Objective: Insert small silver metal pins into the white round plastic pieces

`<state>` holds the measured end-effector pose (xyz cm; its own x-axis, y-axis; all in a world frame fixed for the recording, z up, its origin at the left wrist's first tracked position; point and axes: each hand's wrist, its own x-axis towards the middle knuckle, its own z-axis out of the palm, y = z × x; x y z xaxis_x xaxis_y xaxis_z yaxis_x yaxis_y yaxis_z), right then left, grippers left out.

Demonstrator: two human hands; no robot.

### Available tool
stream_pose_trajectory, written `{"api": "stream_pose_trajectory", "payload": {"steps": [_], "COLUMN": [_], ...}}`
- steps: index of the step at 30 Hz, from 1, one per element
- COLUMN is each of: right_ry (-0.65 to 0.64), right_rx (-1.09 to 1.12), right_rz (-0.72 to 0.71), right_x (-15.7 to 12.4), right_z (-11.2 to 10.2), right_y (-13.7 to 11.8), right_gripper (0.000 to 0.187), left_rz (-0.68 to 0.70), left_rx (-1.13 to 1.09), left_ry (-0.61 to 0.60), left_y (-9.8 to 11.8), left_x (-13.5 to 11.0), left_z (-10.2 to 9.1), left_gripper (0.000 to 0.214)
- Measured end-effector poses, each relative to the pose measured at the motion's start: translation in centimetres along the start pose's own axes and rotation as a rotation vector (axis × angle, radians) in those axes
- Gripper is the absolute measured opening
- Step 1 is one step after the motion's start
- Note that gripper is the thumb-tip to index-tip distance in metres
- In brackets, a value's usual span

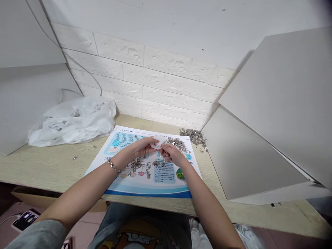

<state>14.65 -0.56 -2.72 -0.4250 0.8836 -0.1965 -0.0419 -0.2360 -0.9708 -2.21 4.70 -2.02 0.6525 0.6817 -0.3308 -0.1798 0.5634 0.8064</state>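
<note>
Above the middle of a printed poster sheet, my left hand grips a thin white round plastic piece at its left side. My right hand pinches at the right edge of the same piece; whether a small metal part sits between those fingers is hidden. Small shiny metal parts lie on the sheet below my hands, in a loose cluster at the left and a smaller cluster beside it. A larger heap of metal parts spreads just beyond my right hand.
Another pile of metal parts lies at the back right by the brick-pattern wall. A clear plastic bag with white pieces rests at the left. Grey-white panels stand on the right. A phone is below the table's front edge.
</note>
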Motion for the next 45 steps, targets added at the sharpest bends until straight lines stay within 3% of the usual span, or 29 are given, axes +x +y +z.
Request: {"api": "stream_pose_trajectory", "payload": {"steps": [4, 8, 14, 20, 26, 31, 34, 39, 45], "right_ry": [0.032, 0.062, 0.063, 0.109, 0.128, 0.258, 0.338, 0.406, 0.423], "right_rx": [-0.015, -0.036, -0.065, -0.177, -0.239, -0.771, -0.986, -1.033, -1.012], "right_rz": [-0.027, -0.017, -0.021, 0.011, -0.017, -0.214, -0.262, -0.3, -0.273], "right_x": [0.1, 0.3, 0.3, 0.6, 0.6, -0.2, -0.4, -0.2, -0.1], "right_z": [0.3, 0.5, 0.5, 0.6, 0.5, 0.8, 0.9, 0.6, -0.1], "right_y": [0.0, -0.2, -0.2, 0.3, 0.3, -0.2, -0.4, -0.1, -0.2], "right_gripper": [0.044, 0.043, 0.039, 0.037, 0.036, 0.031, 0.026, 0.025, 0.025], "left_rz": [0.055, 0.122, 0.239, 0.339, 0.28, 0.242, 0.238, 0.243, 0.292], "left_rx": [0.05, 0.125, 0.358, 0.583, 0.506, 0.414, 0.435, 0.442, 0.467], "left_ry": [0.038, -0.009, 0.028, 0.041, 0.033, -0.035, -0.077, -0.074, -0.054], "left_y": [0.2, 0.4, 0.8, 1.3, 1.1, 1.2, 1.5, 1.6, 1.3], "left_x": [-0.3, -0.5, -0.9, -1.5, -1.1, -1.0, -1.2, -1.3, -0.8], "left_z": [0.3, 0.5, 0.8, 1.1, 0.8, 0.4, 0.3, 0.2, -0.3], "left_gripper": [0.017, 0.024, 0.037, 0.029, 0.037, 0.04, 0.041, 0.043, 0.028]}}
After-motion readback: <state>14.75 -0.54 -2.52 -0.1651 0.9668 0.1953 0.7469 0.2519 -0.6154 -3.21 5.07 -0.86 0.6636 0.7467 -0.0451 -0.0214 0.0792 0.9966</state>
